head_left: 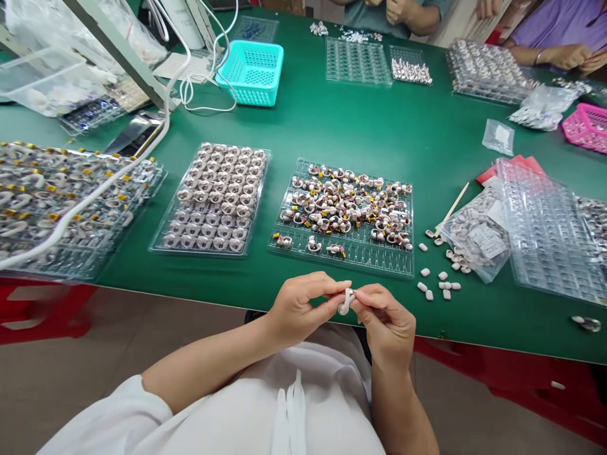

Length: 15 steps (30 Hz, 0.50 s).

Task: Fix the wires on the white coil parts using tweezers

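Close to my body, over the table's front edge, my left hand point(310, 302) pinches a small white curved earbud-like piece point(346, 303) between thumb and fingertips. From the other side, the closed fingertips of my right hand point(387, 322) grip the same piece. A thin dark line shows by the right fingers; what it is I cannot make out. Just beyond both hands lies a clear tray point(379, 260) heaped with similar white pieces that have yellow and dark red bits. Loose white oval caps point(425, 272) are scattered to the right of that tray.
Left of centre stands a tray of white rounded parts point(208, 208), with stacked filled trays point(57, 208) farther left. A white cable point(165, 120) crosses there. At the back is a turquoise basket point(256, 95). Bags point(478, 234) and clear trays point(550, 234) lie right. Co-workers' hands point(571, 57) are opposite.
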{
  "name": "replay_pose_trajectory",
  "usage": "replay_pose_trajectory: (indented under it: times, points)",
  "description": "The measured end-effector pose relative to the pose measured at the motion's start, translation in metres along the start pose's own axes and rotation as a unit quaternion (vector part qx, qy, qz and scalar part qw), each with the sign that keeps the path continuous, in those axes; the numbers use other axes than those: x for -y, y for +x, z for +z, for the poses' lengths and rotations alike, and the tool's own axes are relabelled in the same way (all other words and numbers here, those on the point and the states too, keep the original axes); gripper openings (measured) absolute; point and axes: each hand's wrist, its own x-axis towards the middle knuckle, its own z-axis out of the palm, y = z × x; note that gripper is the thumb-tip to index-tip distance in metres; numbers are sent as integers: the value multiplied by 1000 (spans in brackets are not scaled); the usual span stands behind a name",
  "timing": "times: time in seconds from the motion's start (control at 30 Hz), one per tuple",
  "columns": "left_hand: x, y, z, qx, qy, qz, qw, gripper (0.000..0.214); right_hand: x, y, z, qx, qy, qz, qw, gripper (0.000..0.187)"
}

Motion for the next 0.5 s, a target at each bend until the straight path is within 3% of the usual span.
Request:
replay_pose_trajectory:
  times: [0.27, 0.4, 0.5]
  points:
    - [2, -1, -2, 12, 12, 3, 1000, 22, 1, 3, 0, 4, 13, 31, 999, 19]
    - [4, -3, -3, 24, 17, 10, 1000, 25, 6, 6, -1, 7, 5, 107, 994, 9]
    - [6, -3, -4, 35, 38, 21, 998, 27, 10, 8, -4, 21, -27, 162, 986, 14]
